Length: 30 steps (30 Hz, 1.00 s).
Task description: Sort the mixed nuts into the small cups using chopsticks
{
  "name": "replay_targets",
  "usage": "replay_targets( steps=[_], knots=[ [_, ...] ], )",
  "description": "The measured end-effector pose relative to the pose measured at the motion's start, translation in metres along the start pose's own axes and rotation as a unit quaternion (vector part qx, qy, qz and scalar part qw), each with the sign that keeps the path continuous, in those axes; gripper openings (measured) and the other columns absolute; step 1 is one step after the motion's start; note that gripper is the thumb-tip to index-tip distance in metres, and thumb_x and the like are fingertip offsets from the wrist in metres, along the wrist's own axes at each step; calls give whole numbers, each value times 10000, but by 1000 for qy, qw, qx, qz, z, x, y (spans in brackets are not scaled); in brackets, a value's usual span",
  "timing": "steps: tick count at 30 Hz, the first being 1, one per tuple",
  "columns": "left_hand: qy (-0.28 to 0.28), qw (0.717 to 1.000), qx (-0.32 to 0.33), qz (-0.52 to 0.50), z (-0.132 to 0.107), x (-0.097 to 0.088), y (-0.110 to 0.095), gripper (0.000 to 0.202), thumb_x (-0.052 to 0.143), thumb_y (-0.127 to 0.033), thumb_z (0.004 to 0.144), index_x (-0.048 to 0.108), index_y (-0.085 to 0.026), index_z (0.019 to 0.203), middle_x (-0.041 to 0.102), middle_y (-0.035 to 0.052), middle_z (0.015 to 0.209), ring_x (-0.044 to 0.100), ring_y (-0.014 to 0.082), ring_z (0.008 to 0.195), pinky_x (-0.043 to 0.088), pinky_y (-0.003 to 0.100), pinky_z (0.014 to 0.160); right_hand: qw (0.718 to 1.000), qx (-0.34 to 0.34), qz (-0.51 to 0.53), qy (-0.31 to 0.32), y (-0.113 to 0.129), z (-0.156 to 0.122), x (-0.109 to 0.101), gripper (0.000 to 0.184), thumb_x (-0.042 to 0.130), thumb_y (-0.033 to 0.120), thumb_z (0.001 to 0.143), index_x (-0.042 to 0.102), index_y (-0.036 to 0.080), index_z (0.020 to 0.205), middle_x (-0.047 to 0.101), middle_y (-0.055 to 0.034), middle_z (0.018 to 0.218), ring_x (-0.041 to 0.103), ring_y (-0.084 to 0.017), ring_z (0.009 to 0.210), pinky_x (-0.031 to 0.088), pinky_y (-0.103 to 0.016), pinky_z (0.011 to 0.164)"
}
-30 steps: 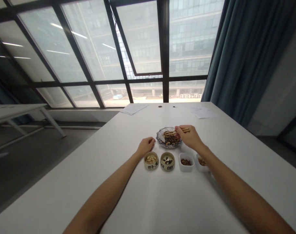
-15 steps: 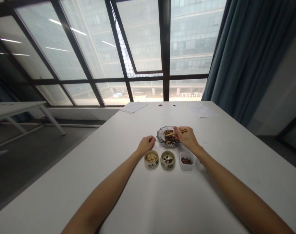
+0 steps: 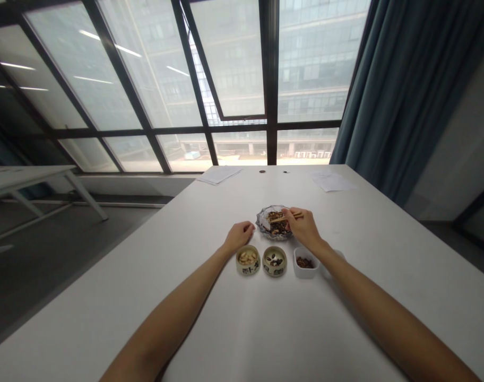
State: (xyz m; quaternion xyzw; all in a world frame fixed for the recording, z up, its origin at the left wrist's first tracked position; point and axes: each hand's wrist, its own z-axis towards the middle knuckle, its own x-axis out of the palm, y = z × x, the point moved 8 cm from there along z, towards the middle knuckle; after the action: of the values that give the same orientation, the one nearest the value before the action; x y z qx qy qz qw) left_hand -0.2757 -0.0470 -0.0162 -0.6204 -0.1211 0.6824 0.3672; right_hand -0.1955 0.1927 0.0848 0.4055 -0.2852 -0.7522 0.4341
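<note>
My right hand (image 3: 303,226) is closed around a pair of wooden chopsticks (image 3: 279,218), whose tips reach into a clear glass bowl (image 3: 261,225) of mixed brown and dark bits. Resting on the table just left of that bowl is my left hand (image 3: 239,235), its fingers curled and nothing visible in them. Nearer to me stand three small containers in a row. One round bowl (image 3: 248,269) has pale nut-like pieces; a second round bowl (image 3: 274,269) has dark seeds. The white square tub (image 3: 305,272) contains brown pieces.
Beneath everything spreads a white table (image 3: 234,329). Another pale container (image 3: 339,255) is mostly hidden behind my right forearm. Paper sheets (image 3: 218,175) lie at the far left, with more paper (image 3: 333,181) at the far right. A blue curtain (image 3: 379,106) hangs beside the windows.
My right hand has shifted slightly, and its forearm has swung a little left, over the right edge of the white tub. The left hand is still.
</note>
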Motion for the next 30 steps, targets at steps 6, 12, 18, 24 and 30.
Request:
replay_targets(
  steps=[6, 12, 18, 24, 30],
  knots=[
    [2, 1000, 0, 0, 0, 0, 0, 293, 615, -420, 1043, 688, -136, 1046, 701, 41, 954, 684, 173, 828, 594, 365, 797, 1000, -17, -11, -24, 10, -2, -5, 535, 496, 537, 1014, 550, 201, 601, 514, 13, 518, 479, -151, 529, 334, -278, 534],
    [-2, 1000, 1, -4, -1, -1, -1, 308, 608, -437, 1043, 686, -139, 1035, 697, 40, 948, 677, 176, 831, 585, 369, 805, 999, -20, -28, -42, 31, -1, -25, 548, 480, 562, 1024, 663, 183, 674, 551, -4, 507, 522, -176, 519, 379, -292, 523],
    [-3, 1000, 4, -1, 0, -1, -1, 314, 612, -445, 1039, 688, -140, 1041, 703, 47, 975, 683, 183, 858, 585, 378, 822, 995, -53, -3, -84, 85, -4, -76, 588, 526, 619, 1011, 726, 161, 702, 609, -25, 526, 558, -168, 486, 432, -295, 510],
    [-3, 1000, 4, 5, 1, 0, 2, 304, 625, -431, 1035, 692, -135, 1066, 712, 55, 1007, 696, 191, 888, 595, 388, 836, 991, -63, -57, -100, 145, -34, -138, 509, 579, 571, 1014, 775, 187, 745, 640, -25, 530, 590, -159, 465, 437, -276, 459],
    [-1, 1000, 2, 8, 1, -1, 3, 287, 626, -414, 1037, 687, -136, 1078, 706, 55, 1013, 692, 187, 882, 598, 381, 824, 995, -33, -95, -6, 162, -61, -151, 518, 602, 561, 1001, 696, 219, 624, 624, -14, 516, 572, -153, 426, 381, -266, 378]
  ],
)
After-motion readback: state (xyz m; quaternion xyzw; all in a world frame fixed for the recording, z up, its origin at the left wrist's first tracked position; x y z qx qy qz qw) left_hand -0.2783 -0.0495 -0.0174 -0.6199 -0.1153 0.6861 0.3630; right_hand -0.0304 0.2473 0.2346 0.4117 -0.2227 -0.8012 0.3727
